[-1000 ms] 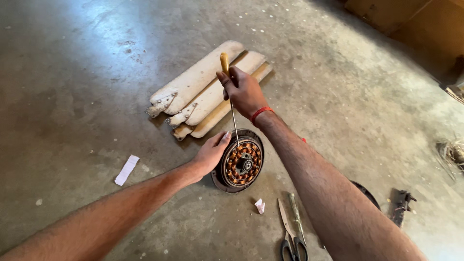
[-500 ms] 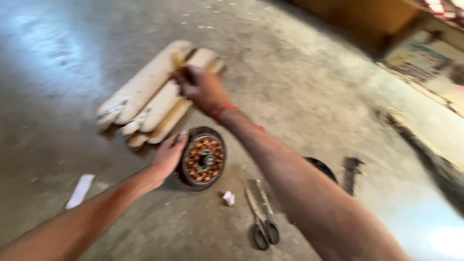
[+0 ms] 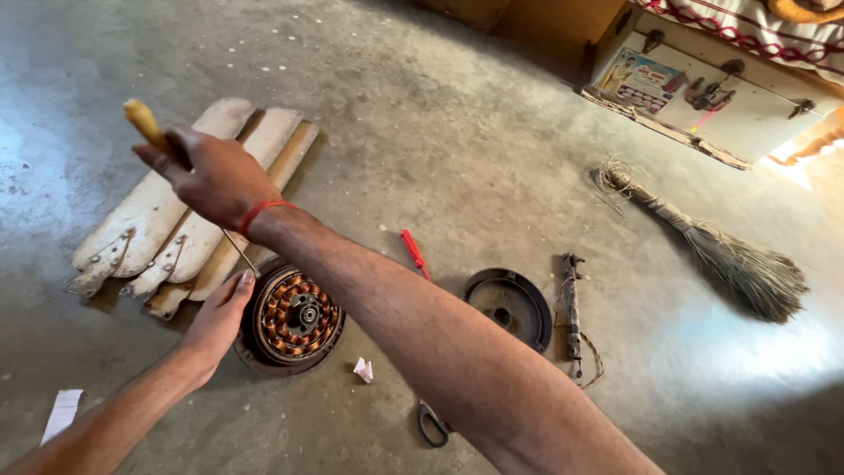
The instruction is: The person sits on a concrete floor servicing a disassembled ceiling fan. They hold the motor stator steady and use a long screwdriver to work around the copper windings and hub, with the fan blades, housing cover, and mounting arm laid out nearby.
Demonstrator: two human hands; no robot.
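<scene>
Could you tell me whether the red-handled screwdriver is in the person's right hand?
No, the red-handled screwdriver lies on the concrete floor, while the right hand grips a yellow-handled screwdriver.

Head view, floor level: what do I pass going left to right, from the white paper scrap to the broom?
White paper scrap → stacked cream fan blades → round motor with copper windings under the left hand → red-handled screwdriver → dark round metal cover → rusty rod with wires → straw broom.

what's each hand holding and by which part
The right hand grips a yellow-handled screwdriver by its handle. The left hand only rests on the rim of the round copper-wound fan motor.
</scene>
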